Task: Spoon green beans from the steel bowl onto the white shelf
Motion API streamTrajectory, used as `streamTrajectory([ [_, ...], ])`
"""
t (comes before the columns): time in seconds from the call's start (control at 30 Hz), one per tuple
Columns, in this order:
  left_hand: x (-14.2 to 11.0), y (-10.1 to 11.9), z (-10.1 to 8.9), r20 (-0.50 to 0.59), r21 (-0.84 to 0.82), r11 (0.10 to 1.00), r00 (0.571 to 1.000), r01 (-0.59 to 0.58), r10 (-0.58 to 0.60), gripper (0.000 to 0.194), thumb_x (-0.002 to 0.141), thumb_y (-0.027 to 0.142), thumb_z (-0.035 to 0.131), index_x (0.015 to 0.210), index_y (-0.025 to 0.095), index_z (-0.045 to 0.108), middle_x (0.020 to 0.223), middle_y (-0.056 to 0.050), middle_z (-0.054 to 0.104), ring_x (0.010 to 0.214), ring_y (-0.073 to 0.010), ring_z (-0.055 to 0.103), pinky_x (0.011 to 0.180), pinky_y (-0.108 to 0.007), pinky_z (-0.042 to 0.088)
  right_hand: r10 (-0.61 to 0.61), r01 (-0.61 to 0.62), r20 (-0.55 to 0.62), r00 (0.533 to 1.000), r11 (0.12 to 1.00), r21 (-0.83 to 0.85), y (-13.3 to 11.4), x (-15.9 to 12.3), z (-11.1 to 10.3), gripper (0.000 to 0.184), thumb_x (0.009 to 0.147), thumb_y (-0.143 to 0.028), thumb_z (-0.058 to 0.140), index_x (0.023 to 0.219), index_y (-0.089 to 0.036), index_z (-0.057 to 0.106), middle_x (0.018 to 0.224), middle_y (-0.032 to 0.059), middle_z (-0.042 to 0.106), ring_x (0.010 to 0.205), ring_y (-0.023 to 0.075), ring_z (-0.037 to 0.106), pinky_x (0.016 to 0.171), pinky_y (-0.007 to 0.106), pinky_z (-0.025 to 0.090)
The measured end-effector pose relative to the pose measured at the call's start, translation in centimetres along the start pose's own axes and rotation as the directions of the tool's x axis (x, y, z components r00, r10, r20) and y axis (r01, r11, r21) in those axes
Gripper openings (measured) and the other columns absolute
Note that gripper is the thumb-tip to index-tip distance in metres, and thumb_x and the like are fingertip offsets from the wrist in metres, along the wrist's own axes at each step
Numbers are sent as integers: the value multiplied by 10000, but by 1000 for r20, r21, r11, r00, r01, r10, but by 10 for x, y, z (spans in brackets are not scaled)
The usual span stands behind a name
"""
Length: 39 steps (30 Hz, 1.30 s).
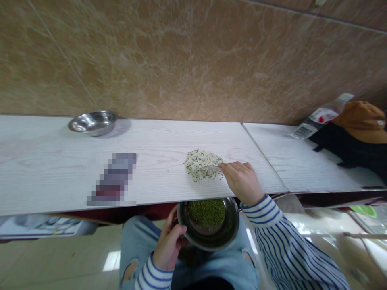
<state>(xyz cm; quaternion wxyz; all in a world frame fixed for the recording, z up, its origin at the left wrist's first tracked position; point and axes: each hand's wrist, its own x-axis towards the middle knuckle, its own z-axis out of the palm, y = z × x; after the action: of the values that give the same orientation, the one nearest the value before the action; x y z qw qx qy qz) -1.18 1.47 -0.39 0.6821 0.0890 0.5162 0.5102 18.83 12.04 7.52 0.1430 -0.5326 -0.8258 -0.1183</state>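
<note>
My left hand [169, 241] grips the left rim of a steel bowl [231, 237], thumb over the edge. The bowl sits tilted above my lap, just under the table's front edge. Small green beans [208, 213], which look like mung beans, lie inside it. Above the tabletop my right hand [243, 181] is closed on a thin metal spoon [213, 166]. The spoon's far end reaches into a loose heap of mixed white and green grains [198, 157], so its tip is hard to make out.
An oval steel bowl [93, 124] stands by the wall at the back left. A pixelated flat object [113, 181] lies on the white table [157, 177]. Towards the right are a plastic bottle [322, 114], a brown cap [363, 119] and dark cloth [341, 145].
</note>
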Motion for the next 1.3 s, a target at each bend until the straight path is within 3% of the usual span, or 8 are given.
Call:
streamTrajectory([
  [0.27,-3,1,3,4,-1,1000,1000,5,-5,627,551,136,583,1159,248,478,809,23,606,620,-115,524,539,-250,463,-44,42,34,998,998,38,-9,-16,-9,191,880,-199,437,1024,-207,562,852,17,657,841,143,543,719,289,277],
  [0.7,0,-2,0,39,-4,1000,999,7,-6,630,553,137,585,1166,241,480,850,-3,609,655,-128,535,541,-257,470,-63,62,13,998,998,31,-17,-27,-10,199,876,-190,433,1023,-216,566,838,20,659,817,149,544,694,293,283],
  [1.3,-1,-4,3,65,28,1000,998,14,-16,623,576,138,570,1179,249,461,969,-28,594,724,-155,534,514,-264,457,0,-1,22,1000,998,65,3,-51,-23,206,881,-211,424,1029,-215,567,873,17,656,828,144,558,720,294,311],
])
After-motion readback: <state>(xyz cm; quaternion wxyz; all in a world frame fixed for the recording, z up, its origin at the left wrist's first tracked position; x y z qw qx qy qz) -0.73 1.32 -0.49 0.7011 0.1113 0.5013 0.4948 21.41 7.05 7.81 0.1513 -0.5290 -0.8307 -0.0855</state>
